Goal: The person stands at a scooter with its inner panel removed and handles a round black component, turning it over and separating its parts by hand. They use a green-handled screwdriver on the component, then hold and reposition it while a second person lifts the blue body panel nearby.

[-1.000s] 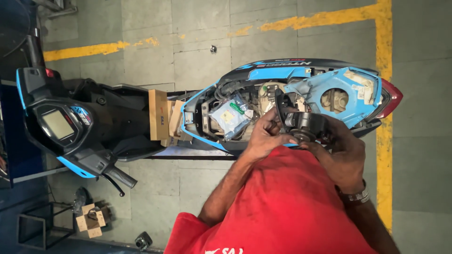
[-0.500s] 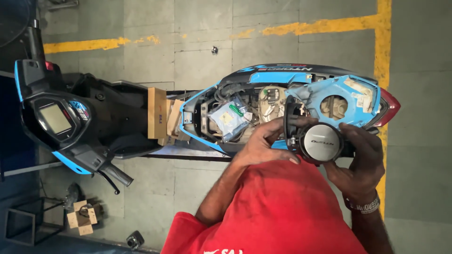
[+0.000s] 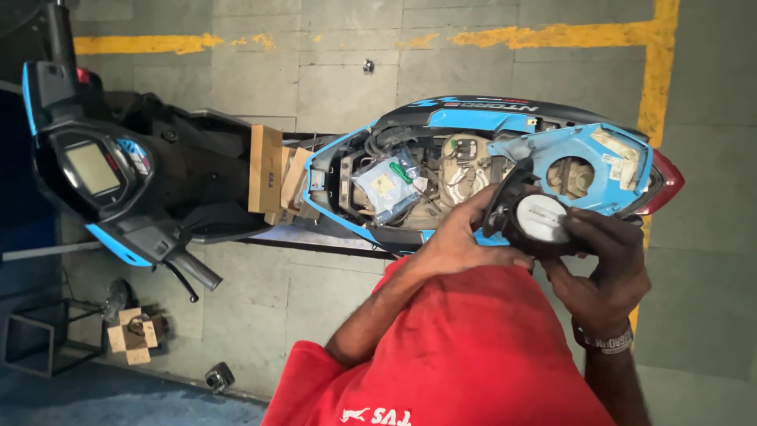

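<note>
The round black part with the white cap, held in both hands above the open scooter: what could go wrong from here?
1. The round black part with the white cap hangs in the air between the left hand and right hand; a slip could perhaps drop it onto the concrete floor.
2. It sits close to the blue plastic rear panel, which it might scratch.
3. Exposed wires in the open bay could snag.

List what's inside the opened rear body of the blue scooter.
Inside the blue and black scooter's opened rear body: black wiring, a clear plastic packet and a dusty tan tank top. Both hands and the round black part cover the near edge.
</note>
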